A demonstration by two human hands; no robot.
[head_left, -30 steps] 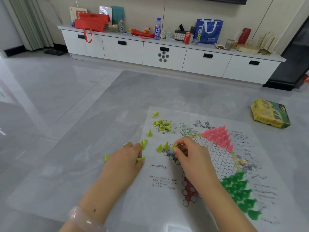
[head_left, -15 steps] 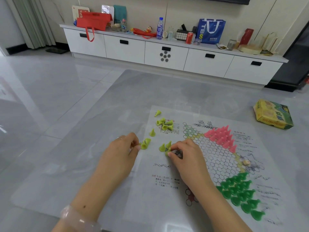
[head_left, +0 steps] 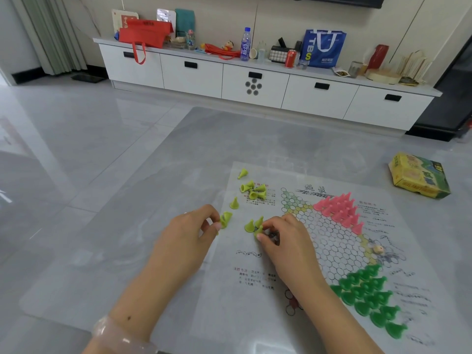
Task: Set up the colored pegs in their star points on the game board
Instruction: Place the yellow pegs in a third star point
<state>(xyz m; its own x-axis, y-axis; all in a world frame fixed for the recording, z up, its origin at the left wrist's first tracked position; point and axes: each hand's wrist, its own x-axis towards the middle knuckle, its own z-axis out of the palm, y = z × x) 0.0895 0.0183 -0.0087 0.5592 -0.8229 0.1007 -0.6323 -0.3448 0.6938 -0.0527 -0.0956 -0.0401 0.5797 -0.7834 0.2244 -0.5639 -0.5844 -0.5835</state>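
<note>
While the board lies flat on the table, both hands work at its 9 o'clock edge. Nearest the viewer, the dark green pegs fill the star point at about 5 o'clock of the board. The left hand, bracelet at the wrist, pinches a lime peg between thumb and fingertips just off the board's 9 o'clock edge. The right hand has its fingers curled down over the star point at 9 o'clock and pinches a peg there; two standing pegs touch or nearly touch its fingertips. Whether the pinched peg is seated on a cell cannot be told.

Farther out, one upright peg stands near the edge, then a heap of tipped pegs at 11 o'clock of the hands, and a lone peg beyond it. The pink pegs fill the point at 1 o'clock of the board. A die rests on the board at 3 o'clock of the right hand. The box lies well apart at 2 o'clock; the cabinet stands farthest.

Handling, as judged: the pegs look like light, stiff, hollow plastic cones, smooth and easily toppled. Take each by the narrow tip with two fingertips, set the wide base flat, and release straight up so neighbours stay standing.
</note>
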